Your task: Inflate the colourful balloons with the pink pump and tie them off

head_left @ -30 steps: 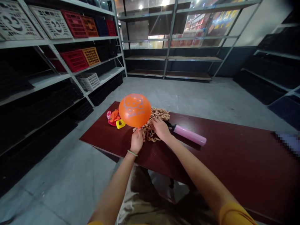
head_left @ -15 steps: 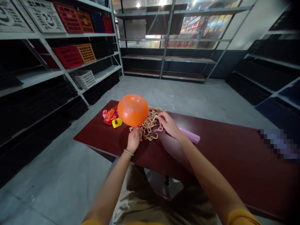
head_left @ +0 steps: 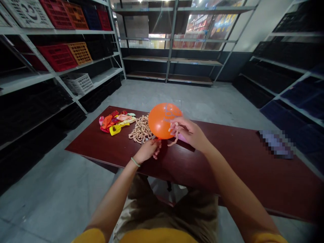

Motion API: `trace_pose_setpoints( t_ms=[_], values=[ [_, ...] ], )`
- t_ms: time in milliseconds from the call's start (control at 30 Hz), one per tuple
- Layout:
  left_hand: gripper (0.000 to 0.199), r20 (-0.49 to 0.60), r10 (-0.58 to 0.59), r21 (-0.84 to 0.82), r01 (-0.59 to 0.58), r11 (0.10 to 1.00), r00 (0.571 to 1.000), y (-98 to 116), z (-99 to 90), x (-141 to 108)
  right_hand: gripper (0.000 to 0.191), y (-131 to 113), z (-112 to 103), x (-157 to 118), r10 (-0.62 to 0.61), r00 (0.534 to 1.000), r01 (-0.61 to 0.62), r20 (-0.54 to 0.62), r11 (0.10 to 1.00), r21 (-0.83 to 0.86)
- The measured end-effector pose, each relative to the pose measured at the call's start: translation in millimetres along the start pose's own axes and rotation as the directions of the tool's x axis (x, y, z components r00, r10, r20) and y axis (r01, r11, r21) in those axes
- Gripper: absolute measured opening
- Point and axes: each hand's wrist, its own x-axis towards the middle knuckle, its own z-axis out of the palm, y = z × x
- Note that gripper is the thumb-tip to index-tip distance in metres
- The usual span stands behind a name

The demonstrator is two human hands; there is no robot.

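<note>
My left hand (head_left: 146, 151) pinches the neck of an inflated orange balloon (head_left: 162, 118), which stands above its fingertips and has blue print on it. My right hand (head_left: 194, 135) is closed on a short, curved piece of tan cord (head_left: 176, 139), whose end dangles below the fingers. That hand overlaps the balloon's right side; whether it touches the balloon I cannot tell. Just left of the balloon lies a heap of similar tan cords (head_left: 141, 131). A pink-purple cylinder (head_left: 184, 137) is mostly hidden behind my right hand.
Several deflated balloons (head_left: 116, 124) in red, yellow and orange lie at the left of the dark red table (head_left: 227, 162). A blurred bluish item (head_left: 275, 143) is at the right end. Shelves with crates (head_left: 58, 57) stand left, and more racks (head_left: 168, 60) behind and right.
The balloon has moved right with my left hand, from left of the cord heap to its right. My right hand has lifted a cord away from the heap. The view has shifted slightly.
</note>
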Motion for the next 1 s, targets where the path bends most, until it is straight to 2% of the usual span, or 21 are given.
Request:
trace_pose_setpoints(
  t_ms=[100,200,367,467,633,733,867,1000],
  values=[
    [0.034,0.085,-0.035,0.057,0.03,0.998,0.996,11.9,5.8,-4.3,0.03,-7.5,1.5,-8.9,-0.153,0.988,0.147,-0.007,0.957,-0.251],
    [0.033,0.132,-0.037,0.149,0.017,0.989,0.99,24.5,5.6,-9.1,0.035,-13.8,5.1,-14.6,-0.279,0.959,0.264,0.044,0.83,-0.491],
    [0.031,0.159,-0.029,0.209,-0.005,0.978,0.987,48.7,-0.9,-19.0,0.035,-20.2,10.1,-17.5,-0.281,0.936,0.338,0.211,0.558,-0.758],
    [0.029,0.209,-0.063,0.235,0.012,0.972,0.976,66.3,-7.3,-25.4,0.041,-22.8,8.4,-16.2,-0.268,0.931,0.353,0.249,0.482,-0.802],
    [0.03,0.252,-0.084,0.319,0.0,0.948,0.964,106.2,-20.6,-36.0,0.041,-38.4,-3.7,-5.5,-0.283,0.916,0.388,0.285,0.441,-0.809],
    [0.031,0.304,-0.118,0.334,0.01,0.943,0.945,130.4,-27.3,-40.9,0.034,-53.0,-9.7,3.7,-0.261,0.92,0.385,0.293,0.452,-0.805],
    [0.029,0.382,-0.168,0.366,0.018,0.93,0.909,149.8,-32.0,-44.4,0.026,-62.5,-10.3,10.6,-0.189,0.933,0.36,0.307,0.551,-0.753],
    [0.029,0.357,-0.144,0.4,-0.011,0.916,0.923,154.7,-32.7,-43.6,0.02,-54.7,-6.7,10.7,-0.051,0.937,0.286,0.346,0.682,-0.673]
  ],
)
